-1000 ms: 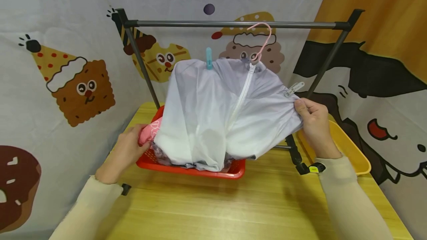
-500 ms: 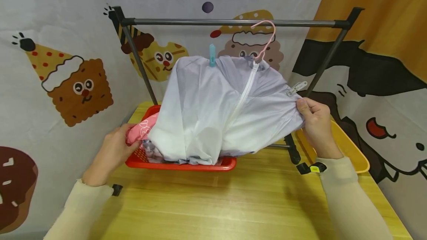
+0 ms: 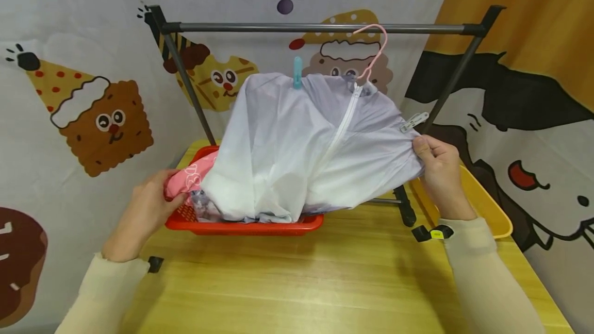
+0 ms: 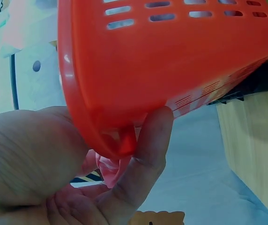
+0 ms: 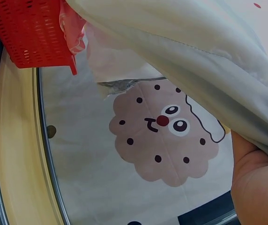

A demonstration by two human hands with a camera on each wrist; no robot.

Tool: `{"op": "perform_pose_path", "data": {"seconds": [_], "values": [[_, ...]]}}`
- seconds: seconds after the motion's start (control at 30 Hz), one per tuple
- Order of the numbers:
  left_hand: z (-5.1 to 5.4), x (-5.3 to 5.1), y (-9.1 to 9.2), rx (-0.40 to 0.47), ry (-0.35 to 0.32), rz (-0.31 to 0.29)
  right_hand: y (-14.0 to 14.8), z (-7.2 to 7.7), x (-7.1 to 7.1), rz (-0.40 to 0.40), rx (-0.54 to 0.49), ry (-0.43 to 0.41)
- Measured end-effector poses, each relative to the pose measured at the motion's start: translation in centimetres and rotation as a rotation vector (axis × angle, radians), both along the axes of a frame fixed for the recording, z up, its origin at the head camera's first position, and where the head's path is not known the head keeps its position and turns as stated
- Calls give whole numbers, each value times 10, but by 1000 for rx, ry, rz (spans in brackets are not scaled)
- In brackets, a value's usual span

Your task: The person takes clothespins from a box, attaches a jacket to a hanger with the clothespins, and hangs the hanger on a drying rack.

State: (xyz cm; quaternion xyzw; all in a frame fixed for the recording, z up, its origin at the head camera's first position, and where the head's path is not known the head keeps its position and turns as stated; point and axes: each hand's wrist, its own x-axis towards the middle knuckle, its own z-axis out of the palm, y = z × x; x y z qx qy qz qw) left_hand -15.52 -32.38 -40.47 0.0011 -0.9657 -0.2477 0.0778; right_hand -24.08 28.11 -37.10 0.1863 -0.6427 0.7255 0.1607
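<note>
A pale lilac and white zip jacket [image 3: 278, 133] hangs from a pink hanger [image 3: 375, 50] on the rack's top bar. A blue clothespin [image 3: 297, 72] and a white clothespin [image 3: 414, 121] clip its shoulders. Its lower part lies over the red basket [image 3: 260, 228]. At the right, my right hand [image 3: 438, 174] pinches the sleeve and stretches it sideways. My left hand [image 3: 146, 207] grips the left end of the basket [image 4: 171, 70], a finger against its outer wall in the left wrist view. Pink cloth [image 3: 183, 182] with white print bulges beside those fingers.
A dark metal rack [image 3: 287, 27] stands at the back of the wooden table [image 3: 297, 277]. Behind the right hand sits a yellow tray [image 3: 489, 207]. A cartoon-printed curtain [image 3: 60, 231] covers the background.
My left hand has moved left, taking the red basket with it. The basket's right end has slid left under the jacket. My right hand still pinches the sleeve in nearly the same place.
</note>
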Motion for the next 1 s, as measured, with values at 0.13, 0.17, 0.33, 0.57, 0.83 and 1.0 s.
{"op": "perform_pose_path", "data": {"seconds": [0.13,0.17,0.33,0.57,0.83,1.0], "values": [[-2,2,-2,3,20,-2,-1,0,-1,7,-3,-3],[-2,3,-2,2,32,-4,-1,-1,-1,7,-6,-1],[-6,5,-2,0,111,-18,-1,-2,-1,9,-24,-1],[-9,7,-6,-1,194,-24,-2,-3,0,5,-20,-11],[-15,8,-12,-12,246,-18,-4,-6,1,-45,8,-18],[-20,8,-19,-2,206,7,-6,-7,0,-59,0,-8]]}}
